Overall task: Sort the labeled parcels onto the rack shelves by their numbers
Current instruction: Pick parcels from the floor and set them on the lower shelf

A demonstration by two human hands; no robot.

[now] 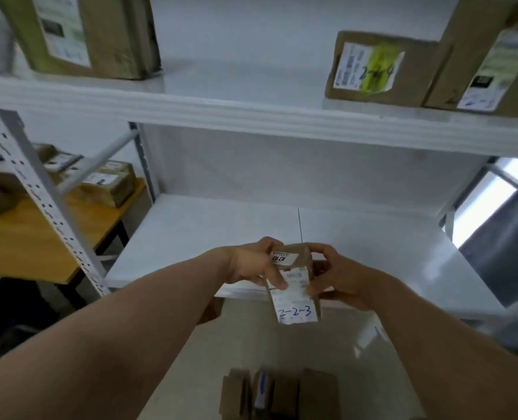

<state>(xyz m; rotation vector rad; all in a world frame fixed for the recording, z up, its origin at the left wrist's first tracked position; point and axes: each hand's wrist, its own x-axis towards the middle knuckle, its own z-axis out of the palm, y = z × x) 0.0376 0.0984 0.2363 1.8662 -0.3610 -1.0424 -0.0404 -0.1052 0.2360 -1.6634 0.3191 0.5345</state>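
Observation:
I hold a small brown cardboard parcel (297, 286) upright in both hands at the front edge of the middle rack shelf (191, 237). Its white label reads "2-2-3" in blue ink. My left hand (251, 265) grips its left side, thumb across the label. My right hand (342, 277) clasps its right side. On the upper shelf (236, 113), a box with a yellow-marked label (376, 69) stands at the right, beside a taller box (488, 56). Another large box (85, 34) stands at the upper left.
Several more parcels (279, 395) stand on the lowest shelf below my hands. To the left, a wooden table (24, 237) carries several labeled boxes (106, 183). A white perforated rack post (42, 195) runs down the left side.

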